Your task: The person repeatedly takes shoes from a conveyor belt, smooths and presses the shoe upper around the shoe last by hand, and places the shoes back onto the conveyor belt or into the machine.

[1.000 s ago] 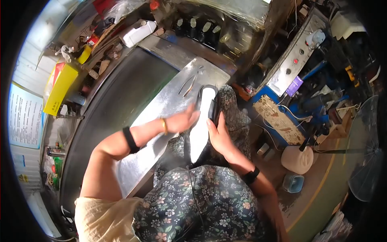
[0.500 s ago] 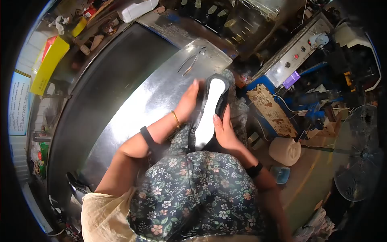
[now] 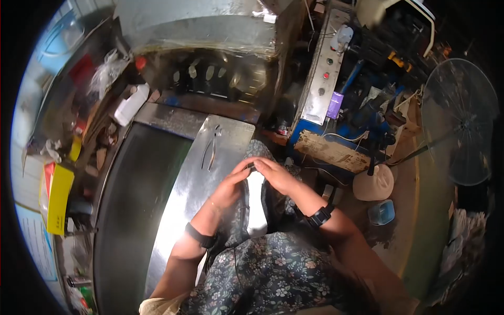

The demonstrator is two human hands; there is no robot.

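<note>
Printing on a yellow box [image 3: 60, 199], a purple label [image 3: 335, 106] and a wall notice [image 3: 37, 239] is appearing too small to read. Beside a metal sheet [image 3: 181, 197] bearing a hand tool [image 3: 213, 152], a person's left hand [image 3: 229, 186] and right hand [image 3: 278, 177] are grasping the far end of a black-and-white shoe [image 3: 256, 205] above the lap, curled fingers nearly meeting.

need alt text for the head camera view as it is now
A person's left hand and right hand meet around the far end of a white-faced, shoe-shaped piece above a lap in dark floral cloth. To their left, a plier-like tool lies on a shiny metal sheet.
</note>
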